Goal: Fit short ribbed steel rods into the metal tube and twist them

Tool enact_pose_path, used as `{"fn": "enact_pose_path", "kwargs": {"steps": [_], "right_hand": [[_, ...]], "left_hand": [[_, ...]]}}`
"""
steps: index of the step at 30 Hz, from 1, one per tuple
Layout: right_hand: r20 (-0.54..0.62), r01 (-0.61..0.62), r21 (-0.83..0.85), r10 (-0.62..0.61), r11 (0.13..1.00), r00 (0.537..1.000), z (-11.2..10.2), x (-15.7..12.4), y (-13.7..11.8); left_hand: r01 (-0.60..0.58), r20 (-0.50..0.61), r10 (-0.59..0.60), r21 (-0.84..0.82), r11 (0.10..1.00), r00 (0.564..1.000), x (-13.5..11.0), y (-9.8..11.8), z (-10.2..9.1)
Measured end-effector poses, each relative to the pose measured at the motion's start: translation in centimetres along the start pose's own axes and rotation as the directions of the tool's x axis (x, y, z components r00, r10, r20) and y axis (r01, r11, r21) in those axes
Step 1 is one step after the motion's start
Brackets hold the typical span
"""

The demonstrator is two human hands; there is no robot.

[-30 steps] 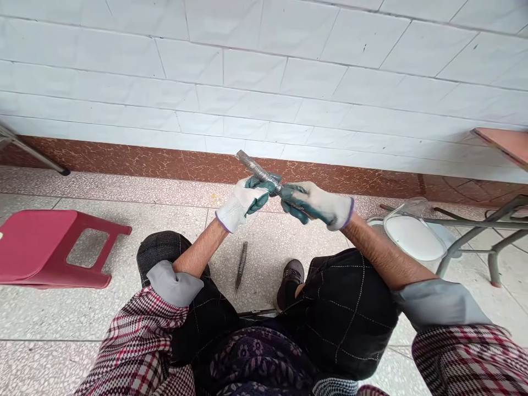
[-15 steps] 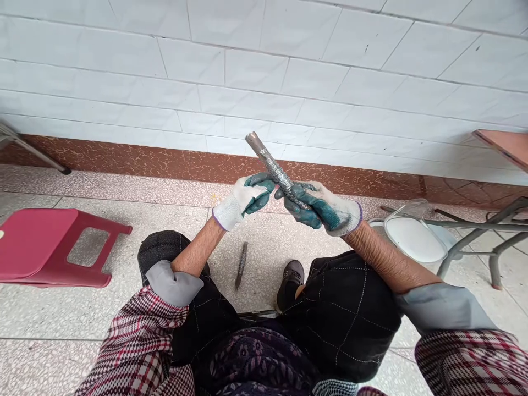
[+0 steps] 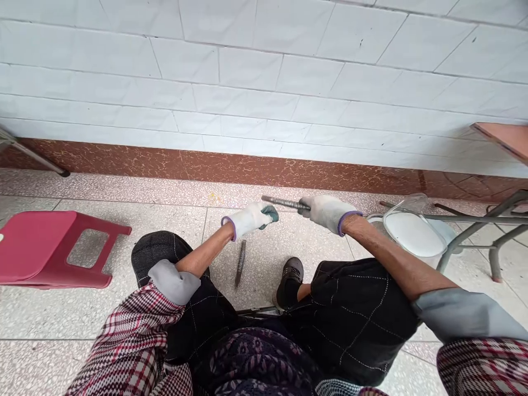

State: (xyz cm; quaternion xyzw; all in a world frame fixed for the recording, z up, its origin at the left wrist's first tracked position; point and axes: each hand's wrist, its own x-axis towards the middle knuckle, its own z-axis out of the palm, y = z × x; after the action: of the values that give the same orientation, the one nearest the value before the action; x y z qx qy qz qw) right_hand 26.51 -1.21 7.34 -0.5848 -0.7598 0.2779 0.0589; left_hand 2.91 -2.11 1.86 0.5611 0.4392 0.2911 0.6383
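Observation:
I sit facing a tiled wall, both hands in white gloves with green palms. My right hand [image 3: 328, 212] is closed round a grey metal rod [image 3: 284, 203] with a ribbed surface, held nearly level with its free end pointing left. My left hand [image 3: 251, 218] is just left of the rod's tip, apart from it, fingers curled with nothing visible in them. A second dark metal rod [image 3: 240, 263] lies on the floor between my knees, below the left hand.
A red plastic stool [image 3: 49, 247] lies tipped on the floor at the left. A clear container with a white lid [image 3: 412, 231] sits at the right beside grey metal table legs [image 3: 470, 242]. My shoe [image 3: 290, 278] rests on the speckled floor.
The right hand has lowered the rod from pointing up-left to nearly level. The left hand has let go of it and dropped slightly to the left.

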Motion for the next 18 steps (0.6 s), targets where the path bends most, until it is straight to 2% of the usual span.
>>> {"fn": "enact_pose_path", "kwargs": {"steps": [2, 4, 6, 7, 9, 11, 12, 13, 15, 18], "right_hand": [[-0.097, -0.071, -0.129, 0.058, 0.989, 0.994, -0.7, 0.9, 0.3], [-0.196, -0.080, -0.198, 0.041, 0.977, 0.980, -1.3, 1.2, 0.1], [-0.214, -0.049, -0.073, 0.032, 0.996, 0.976, -1.7, 0.9, -0.7], [-0.180, -0.033, 0.065, 0.045, 0.997, 0.983, -1.8, 0.7, -1.3], [-0.063, -0.020, 0.345, 0.044, 0.939, 0.997, -1.8, 0.0, -2.5], [0.053, 0.000, 0.521, -0.032, 0.853, 0.998, -1.9, -0.5, -3.5], [0.111, 0.009, 0.559, -0.085, 0.829, 0.990, -2.0, -0.8, -3.8], [0.169, 0.010, 0.555, -0.124, 0.831, 0.978, -2.2, -1.0, -3.9], [0.258, 0.003, 0.456, -0.136, 0.890, 0.957, -2.5, -1.5, -3.6], [0.241, -0.014, 0.279, -0.055, 0.960, 0.969, -2.8, -2.6, -2.4]], "left_hand": [[-0.006, -0.001, 0.006, -0.010, 1.000, 1.000, 0.8, -0.2, 0.3], [-0.016, -0.009, 0.016, -0.029, 0.999, 1.000, 1.7, -0.2, 0.2], [-0.034, -0.007, 0.034, -0.079, 0.996, 0.999, 2.3, -0.2, 0.0], [-0.050, -0.004, 0.050, -0.108, 0.993, 0.999, 2.6, -0.1, -0.2], [-0.093, -0.018, 0.091, -0.147, 0.985, 0.996, 2.7, 0.1, -0.6], [-0.133, -0.053, 0.128, -0.118, 0.984, 0.990, 2.7, 0.6, -1.2], [-0.136, -0.074, 0.130, -0.077, 0.988, 0.989, 2.6, 0.9, -1.5], [-0.125, -0.085, 0.122, -0.036, 0.992, 0.989, 2.5, 1.2, -1.8], [-0.089, -0.079, 0.090, 0.013, 0.996, 0.993, 2.3, 1.6, -2.4], [-0.044, -0.054, 0.044, -0.007, 0.999, 0.998, 1.9, 1.3, -2.8]]}}
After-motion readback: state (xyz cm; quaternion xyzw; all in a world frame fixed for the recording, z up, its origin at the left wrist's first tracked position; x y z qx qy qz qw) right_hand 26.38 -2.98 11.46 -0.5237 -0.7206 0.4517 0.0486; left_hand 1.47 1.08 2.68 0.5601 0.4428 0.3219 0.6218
